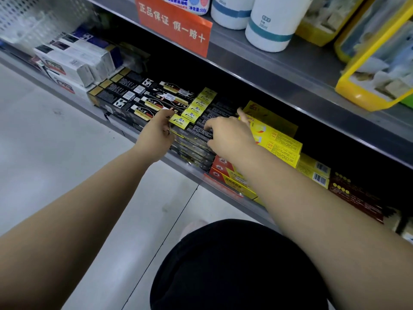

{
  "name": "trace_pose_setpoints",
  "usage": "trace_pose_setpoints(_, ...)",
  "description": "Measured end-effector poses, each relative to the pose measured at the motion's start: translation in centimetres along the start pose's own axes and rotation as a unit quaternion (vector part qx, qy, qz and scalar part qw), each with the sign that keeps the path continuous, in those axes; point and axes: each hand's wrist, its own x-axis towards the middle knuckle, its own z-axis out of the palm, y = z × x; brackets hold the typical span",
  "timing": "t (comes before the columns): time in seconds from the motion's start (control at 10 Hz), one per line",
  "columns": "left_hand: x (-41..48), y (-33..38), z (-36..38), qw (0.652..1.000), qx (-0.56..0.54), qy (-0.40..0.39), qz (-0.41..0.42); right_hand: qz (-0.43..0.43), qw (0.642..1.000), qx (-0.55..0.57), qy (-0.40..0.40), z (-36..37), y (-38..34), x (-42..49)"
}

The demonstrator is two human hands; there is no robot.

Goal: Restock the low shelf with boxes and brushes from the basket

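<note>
A stack of black boxes with yellow ends (196, 128) lies on the low shelf (223, 186), in the middle of the row. My left hand (156, 135) holds the stack's left end, fingers curled round the top box's yellow end. My right hand (228, 135) rests on the right part of the top box, fingers bent onto it and the index finger stretched toward the yellow boxes (274, 135). No basket or brushes are in view.
Left of the stack lie black-and-gold boxes (138, 95) and white boxes (73, 61). Right of it are yellow, red (223, 168) and dark brown boxes (355, 195). The shelf above carries white bottles (272, 23), yellow packs (375, 63) and an orange sign (174, 25). My dark-clad knee (234, 265) is below.
</note>
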Motion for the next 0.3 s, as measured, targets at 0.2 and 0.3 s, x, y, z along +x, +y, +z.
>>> trace_pose_setpoints(0.2,-0.1,0.3,-0.3,1.000,-0.012,-0.003,-0.009,-0.013,1.000,0.026,-0.009,-0.3,0.0,-0.3)
trace_pose_setpoints(0.3,-0.5,0.4,-1.0,1.000,-0.027,0.009,-0.004,-0.012,0.996,0.088,0.022,-1.1,0.5,-1.3)
